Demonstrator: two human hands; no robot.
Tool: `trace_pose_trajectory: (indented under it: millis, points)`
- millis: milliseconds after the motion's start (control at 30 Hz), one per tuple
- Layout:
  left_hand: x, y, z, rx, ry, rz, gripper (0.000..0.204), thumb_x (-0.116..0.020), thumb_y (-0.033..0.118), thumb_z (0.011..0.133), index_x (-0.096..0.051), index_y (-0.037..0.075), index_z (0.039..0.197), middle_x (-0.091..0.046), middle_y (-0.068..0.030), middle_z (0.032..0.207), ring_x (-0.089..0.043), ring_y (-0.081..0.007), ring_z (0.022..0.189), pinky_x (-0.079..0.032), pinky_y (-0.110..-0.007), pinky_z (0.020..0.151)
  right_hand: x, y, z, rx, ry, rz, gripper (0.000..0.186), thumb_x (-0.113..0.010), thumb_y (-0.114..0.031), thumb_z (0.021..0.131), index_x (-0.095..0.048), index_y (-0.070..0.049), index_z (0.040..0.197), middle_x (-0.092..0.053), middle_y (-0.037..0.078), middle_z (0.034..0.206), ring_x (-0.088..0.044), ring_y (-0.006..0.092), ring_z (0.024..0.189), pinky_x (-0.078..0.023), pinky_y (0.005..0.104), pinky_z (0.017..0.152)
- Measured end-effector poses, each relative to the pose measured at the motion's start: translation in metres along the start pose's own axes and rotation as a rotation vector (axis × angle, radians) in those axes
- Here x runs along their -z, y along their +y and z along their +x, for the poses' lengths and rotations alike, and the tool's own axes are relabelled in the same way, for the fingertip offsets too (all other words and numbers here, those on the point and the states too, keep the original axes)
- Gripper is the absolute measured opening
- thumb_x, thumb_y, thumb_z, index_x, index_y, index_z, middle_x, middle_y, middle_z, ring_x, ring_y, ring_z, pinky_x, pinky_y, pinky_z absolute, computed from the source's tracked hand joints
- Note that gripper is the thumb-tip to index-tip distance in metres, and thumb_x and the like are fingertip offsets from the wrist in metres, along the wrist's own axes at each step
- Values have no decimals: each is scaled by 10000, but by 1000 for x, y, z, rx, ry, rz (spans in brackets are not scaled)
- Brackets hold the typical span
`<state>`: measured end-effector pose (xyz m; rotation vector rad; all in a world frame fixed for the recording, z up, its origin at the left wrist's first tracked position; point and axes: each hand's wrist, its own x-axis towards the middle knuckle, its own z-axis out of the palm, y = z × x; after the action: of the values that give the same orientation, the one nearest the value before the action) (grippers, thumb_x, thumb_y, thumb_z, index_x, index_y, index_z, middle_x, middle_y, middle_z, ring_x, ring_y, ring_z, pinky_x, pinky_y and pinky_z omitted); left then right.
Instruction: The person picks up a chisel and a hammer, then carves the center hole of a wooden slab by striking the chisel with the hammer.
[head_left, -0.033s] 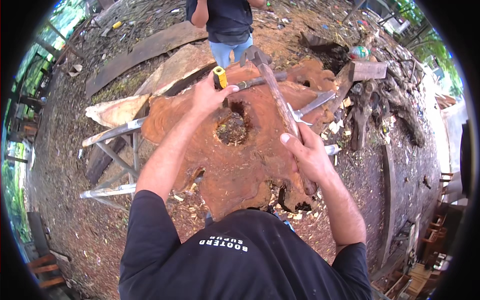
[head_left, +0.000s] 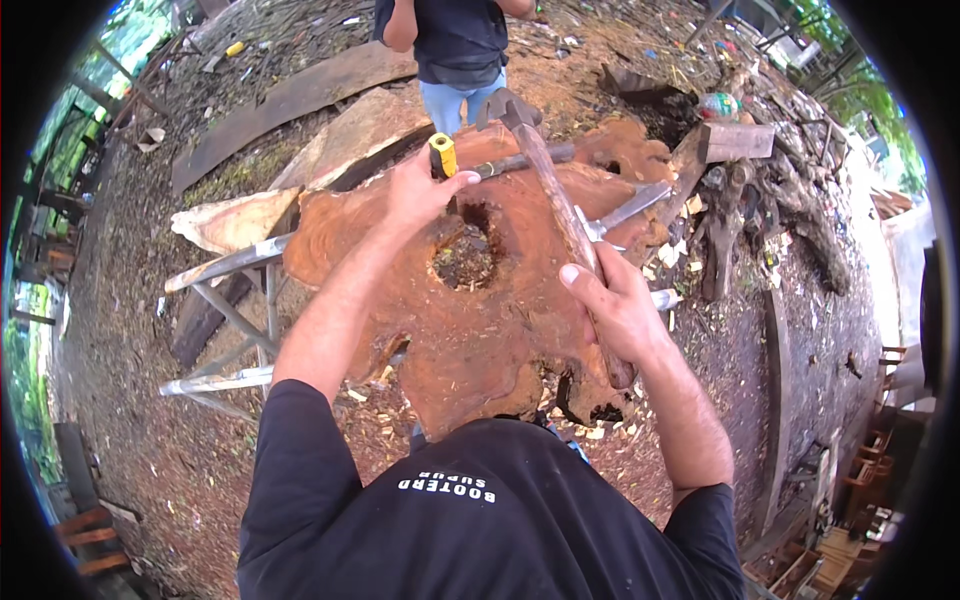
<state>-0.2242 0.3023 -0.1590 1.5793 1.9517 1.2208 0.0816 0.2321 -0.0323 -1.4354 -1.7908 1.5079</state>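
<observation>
My left hand is closed around a chisel with a yellow handle, held upright at the rim of a hollow in a reddish-brown wood slab. The chisel's blade is mostly hidden by my hand. In my right hand is a hammer with a worn wooden handle. Its dark metal head is raised up and to the right of the yellow handle, apart from it. A dark rod-like tool lies on the slab just right of my left hand. Farther right rests a grey blade-like piece.
Metal pipe legs stand out from under the slab's left side. Pale-edged planks lie behind it. Someone in a dark shirt stands at the far side. Gnarled roots and a wood block are at the right. Chips litter the ground.
The hammer head has tipped very slightly, and the yellow handle has shifted a touch to the right. Otherwise both hands hold their places.
</observation>
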Motion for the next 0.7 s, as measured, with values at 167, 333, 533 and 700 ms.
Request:
trace_pose_trajectory:
  millis: [167, 333, 533, 700]
  points:
    - [-5, 4, 1, 111, -91, 63, 606, -818, 593, 743, -721, 43, 977, -740, -143, 868, -718, -268, 812, -548, -403, 754, 2, -33, 7, 360, 139, -379, 432, -647, -353, 950, -534, 45, 1075, -648, 194, 716, -650, 351, 564, -497, 432, 547]
    - [-2, -3, 2, 46, -69, 61, 596, -800, 601, 757, -735, 49, 973, -740, -162, 871, -721, -290, 801, -550, -414, 750, -21, -49, 22, 420, 122, -477, 435, -623, -316, 953, -487, 75, 1089, -648, 261, 707, -658, 473, 665, -518, 513, 617]
    - [-12, -8, 3, 84, -101, 155, 586, -783, 581, 776, -736, 37, 989, -739, -187, 905, -725, -335, 853, -559, -435, 769, -26, -25, 53, 239, 6, -729, 501, -593, -378, 947, -527, 113, 1021, -667, 326, 797, -674, 499, 801, -530, 548, 775]
    - [-7, -12, 0, 60, -65, 81, 631, -774, 638, 759, -740, 32, 931, -738, -165, 833, -729, -304, 803, -555, -429, 758, -20, -62, 28, 357, 87, -591, 470, -617, -348, 940, -492, 97, 1027, -655, 330, 773, -669, 500, 776, -527, 554, 735]
